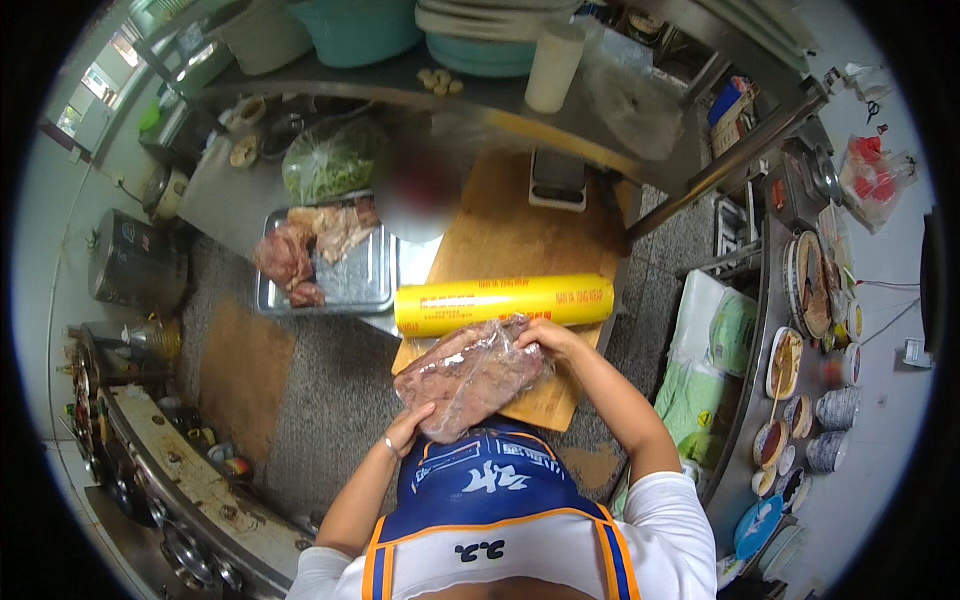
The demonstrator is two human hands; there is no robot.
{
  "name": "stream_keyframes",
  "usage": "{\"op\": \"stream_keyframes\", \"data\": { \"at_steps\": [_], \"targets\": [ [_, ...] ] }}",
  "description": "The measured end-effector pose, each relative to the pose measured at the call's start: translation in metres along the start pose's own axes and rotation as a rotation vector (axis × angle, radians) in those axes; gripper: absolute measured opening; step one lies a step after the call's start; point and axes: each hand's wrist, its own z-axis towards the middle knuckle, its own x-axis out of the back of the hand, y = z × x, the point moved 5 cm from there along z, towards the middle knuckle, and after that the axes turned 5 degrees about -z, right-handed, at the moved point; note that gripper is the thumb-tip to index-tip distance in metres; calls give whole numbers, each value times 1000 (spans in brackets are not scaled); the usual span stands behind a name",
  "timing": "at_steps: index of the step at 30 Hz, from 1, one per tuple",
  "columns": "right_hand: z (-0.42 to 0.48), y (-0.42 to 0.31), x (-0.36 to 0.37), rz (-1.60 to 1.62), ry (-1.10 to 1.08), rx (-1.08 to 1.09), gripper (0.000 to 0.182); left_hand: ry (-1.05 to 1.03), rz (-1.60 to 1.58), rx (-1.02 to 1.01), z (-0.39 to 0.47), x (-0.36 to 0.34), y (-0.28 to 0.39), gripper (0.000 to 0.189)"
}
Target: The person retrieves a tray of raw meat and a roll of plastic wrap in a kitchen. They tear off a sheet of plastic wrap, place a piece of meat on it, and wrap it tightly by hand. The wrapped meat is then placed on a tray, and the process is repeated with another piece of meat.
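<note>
A large piece of meat wrapped in clear cling film (469,379) is held between my hands, over the near edge of a wooden cutting board (517,225). My left hand (409,429) supports its lower left end, with a ring or bracelet-like band at the wrist. At its upper right end, my right hand (546,337) grips the bunched film. Just beyond the meat, a yellow roll of cling film (502,304) bearing print lies across the board. Left of the board, a metal tray (352,281) holds several pieces of unwrapped meat (289,251).
A kitchen scale (558,178) stands at the board's far side. Behind the tray sits a bag of green vegetables (330,161). An overhead shelf carries basins (360,34) and a white cylinder (555,67). Bowls (836,409) line the right counter; a stove (195,480) is at left.
</note>
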Motion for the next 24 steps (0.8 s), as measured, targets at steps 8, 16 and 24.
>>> {"op": "stream_keyframes", "data": {
  "at_steps": [8, 16, 24],
  "targets": [
    [-2, -12, -9, 204, 5, 128, 46, 24, -13, -161, 13, 11, -18, 64],
    [14, -50, -9, 111, 154, 237, 58, 4, 40, -204, 22, 11, -6, 56],
    [16, -123, 20, -226, 526, 560, 48, 86, 42, -143, 18, 16, -19, 54]
  ]
}}
